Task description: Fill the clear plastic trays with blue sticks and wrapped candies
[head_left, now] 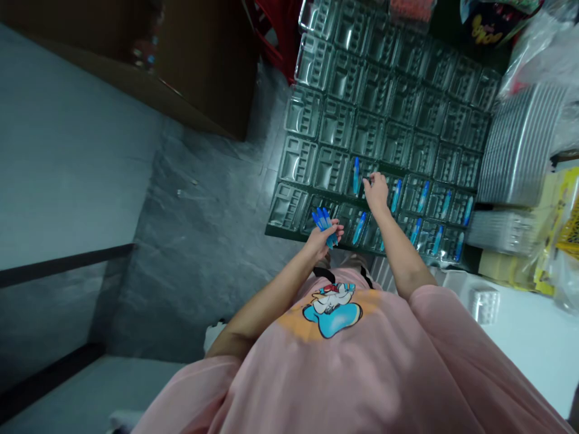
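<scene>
At the dark green table's [281,232] near edge, the left hand [325,237] clamps several slim two-tone blue pens [321,217]; others lie in clear moulded plastic trays [296,160]. Fingers of the right hand [376,191] curl beside one, gripping what I can't tell. Grey marbled floor [203,223] opens leftward. Yellow lettering on a dark glossy packet [484,24] blurs beyond reading.

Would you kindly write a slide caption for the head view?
Left hand holds a fan of blue pen-shaped items; right hand reaches over rows of clear trays.
</scene>
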`<state>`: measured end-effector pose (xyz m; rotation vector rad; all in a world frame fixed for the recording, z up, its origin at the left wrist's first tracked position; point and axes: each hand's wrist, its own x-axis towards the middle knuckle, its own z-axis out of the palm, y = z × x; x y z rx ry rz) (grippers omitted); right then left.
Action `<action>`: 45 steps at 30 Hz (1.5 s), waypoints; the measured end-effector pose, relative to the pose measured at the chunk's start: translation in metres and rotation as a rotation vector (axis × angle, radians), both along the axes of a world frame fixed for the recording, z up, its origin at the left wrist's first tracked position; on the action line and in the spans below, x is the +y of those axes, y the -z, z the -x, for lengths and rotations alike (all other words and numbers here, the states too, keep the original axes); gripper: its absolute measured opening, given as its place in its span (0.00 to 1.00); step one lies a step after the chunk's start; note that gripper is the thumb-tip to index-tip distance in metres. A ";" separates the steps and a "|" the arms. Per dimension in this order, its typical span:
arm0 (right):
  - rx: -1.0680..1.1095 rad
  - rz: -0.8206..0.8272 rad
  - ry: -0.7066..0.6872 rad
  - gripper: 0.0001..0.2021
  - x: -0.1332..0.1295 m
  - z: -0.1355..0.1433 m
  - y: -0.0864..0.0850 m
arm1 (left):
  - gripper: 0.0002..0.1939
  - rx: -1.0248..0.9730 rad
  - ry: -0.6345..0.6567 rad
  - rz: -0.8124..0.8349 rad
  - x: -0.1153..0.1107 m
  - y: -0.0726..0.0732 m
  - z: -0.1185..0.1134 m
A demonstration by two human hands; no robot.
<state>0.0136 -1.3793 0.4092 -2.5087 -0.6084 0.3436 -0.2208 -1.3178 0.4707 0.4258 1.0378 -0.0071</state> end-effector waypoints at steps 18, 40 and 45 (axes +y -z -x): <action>0.041 0.135 0.128 0.08 0.040 0.015 -0.003 | 0.13 0.017 -0.025 -0.008 0.005 0.006 0.020; 0.358 -0.120 -0.293 0.20 0.023 0.060 -0.037 | 0.13 -0.095 0.011 0.012 0.017 0.012 0.007; 0.131 -0.010 -0.034 0.23 0.023 0.019 -0.037 | 0.13 -0.103 -0.012 0.007 0.019 0.014 0.008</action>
